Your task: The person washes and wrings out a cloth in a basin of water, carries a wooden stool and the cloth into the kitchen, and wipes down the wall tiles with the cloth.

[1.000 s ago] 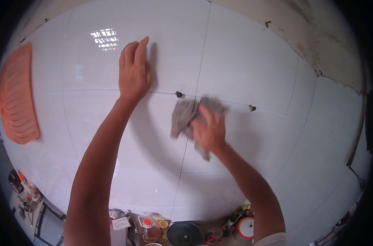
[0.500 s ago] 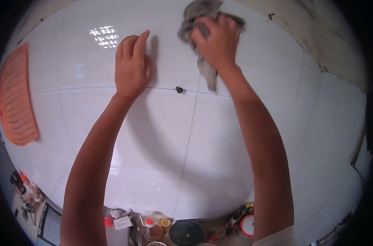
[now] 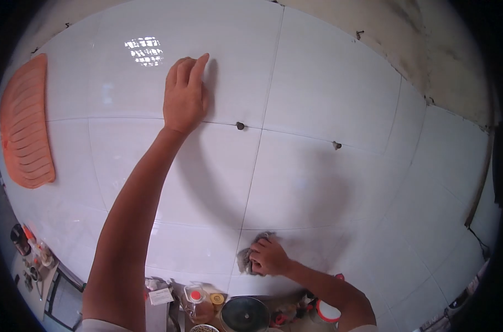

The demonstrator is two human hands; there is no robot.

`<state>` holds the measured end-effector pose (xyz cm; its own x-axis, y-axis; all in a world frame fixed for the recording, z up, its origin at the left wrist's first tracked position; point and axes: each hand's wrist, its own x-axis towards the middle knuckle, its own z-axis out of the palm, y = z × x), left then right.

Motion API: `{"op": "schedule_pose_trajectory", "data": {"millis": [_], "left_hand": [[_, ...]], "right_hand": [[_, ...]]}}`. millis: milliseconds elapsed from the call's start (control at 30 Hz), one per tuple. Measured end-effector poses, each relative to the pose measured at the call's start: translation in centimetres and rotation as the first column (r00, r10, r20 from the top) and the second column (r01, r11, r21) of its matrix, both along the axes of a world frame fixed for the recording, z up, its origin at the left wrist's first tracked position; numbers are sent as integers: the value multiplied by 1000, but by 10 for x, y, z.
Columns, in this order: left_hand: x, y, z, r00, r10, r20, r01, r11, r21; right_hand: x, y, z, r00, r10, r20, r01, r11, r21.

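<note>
A white tiled wall (image 3: 312, 72) fills most of the view. High on it, left of centre, my left hand (image 3: 185, 100) leans with its fingers stretched out and nothing visible in them. Low on the wall, my right hand (image 3: 269, 257) is closed on a crumpled grey rag (image 3: 246, 260), which is pressed against the tiles. Part of the rag is hidden under the fingers. Between the hands, a small dark knob (image 3: 240, 126) sticks out at a tile joint, and a second small knob (image 3: 337, 145) is further right.
An orange slatted plastic piece (image 3: 25, 124) is on the wall at far left. Along the bottom are a jug with a red cap (image 3: 196, 301), a dark round lid (image 3: 245, 314), a red-rimmed container (image 3: 327, 311) and a white box (image 3: 161, 296). Bottles (image 3: 30, 235) stand at lower left.
My right hand has swept the rag from the upper wall down to the lower wall, uncovering the right-hand knob. My left hand stays at about the same spot; the view has shifted slightly.
</note>
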<state>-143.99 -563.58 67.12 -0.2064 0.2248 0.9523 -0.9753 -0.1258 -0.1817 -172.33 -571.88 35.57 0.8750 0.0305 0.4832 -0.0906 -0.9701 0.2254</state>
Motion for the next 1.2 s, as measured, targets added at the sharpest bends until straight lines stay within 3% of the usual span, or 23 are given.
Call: {"op": "schedule_pose_trajectory", "data": {"millis": [33, 100, 167, 267, 400, 467, 533, 633, 700, 833, 867, 933, 967, 1000, 1067, 1100, 1133, 1200], "left_hand": [[0, 1, 1, 1000, 4, 3, -4, 1000, -2], [-1, 2, 2, 1000, -8, 2, 8, 1000, -7], [-3, 5, 1, 1000, -20, 9, 20, 1000, 2], [0, 2, 2, 999, -23, 24, 24, 1000, -18], [1, -1, 1, 997, -77, 15, 77, 997, -28], [3, -4, -1, 998, -65, -1, 65, 998, -23], [-1, -4, -3, 981, -184, -68, 185, 983, 9], [2, -2, -3, 976, -213, -52, 212, 977, -27], [4, -2, -2, 974, -225, -29, 223, 972, -73], [7, -2, 0, 965, -259, -38, 251, 957, -146], [8, -2, -1, 967, -250, -48, 239, 957, -165], [6, -2, -1, 970, -240, -30, 233, 961, -150], [5, -1, 0, 968, -244, -56, 234, 961, -147], [5, 0, 1, 965, -247, -88, 232, 962, -146], [4, 2, 0, 964, -246, -105, 236, 967, -99], [4, 3, 0, 963, -245, -116, 241, 969, -47], [3, 4, -1, 961, -248, -121, 244, 969, -48], [-1, 6, 0, 965, -239, -108, 240, 971, -5]], "right_hand": [[4, 3, 6, 1000, 8, 1, -8, 1000, -8], [9, 20, 26, 976, -44, 215, -10, 970, 242], [25, 22, 71, 903, -2, 430, -86, 979, 186], [41, 9, 160, 672, 19, 740, -84, 995, 52], [64, -31, 281, 403, -31, 914, 219, 974, -64], [79, -56, 322, 316, -8, 949, 393, 911, -123], [110, -44, 365, 295, -51, 954, 487, 867, -105], [169, 4, 406, 454, 171, 874, 397, 840, -371], [210, 26, 423, 562, 335, 756, 218, 822, -526], [240, 39, 429, 720, 538, 439, -150, 738, -658], [234, 38, 425, 720, 536, 441, -146, 738, -659], [211, 32, 417, 845, 314, 433, 22, 788, -615], [197, 22, 414, 717, 429, 550, 25, 773, -634], [182, 2, 419, 635, 416, 651, 143, 765, -628], [128, -22, 424, 505, 249, 826, 266, 866, -424], [103, -44, 426, 392, 182, 902, 416, 839, -350], [77, -62, 420, 319, 55, 946, 433, 880, -197], [40, -95, 397, 133, 40, 990, 536, 837, -106]]}}
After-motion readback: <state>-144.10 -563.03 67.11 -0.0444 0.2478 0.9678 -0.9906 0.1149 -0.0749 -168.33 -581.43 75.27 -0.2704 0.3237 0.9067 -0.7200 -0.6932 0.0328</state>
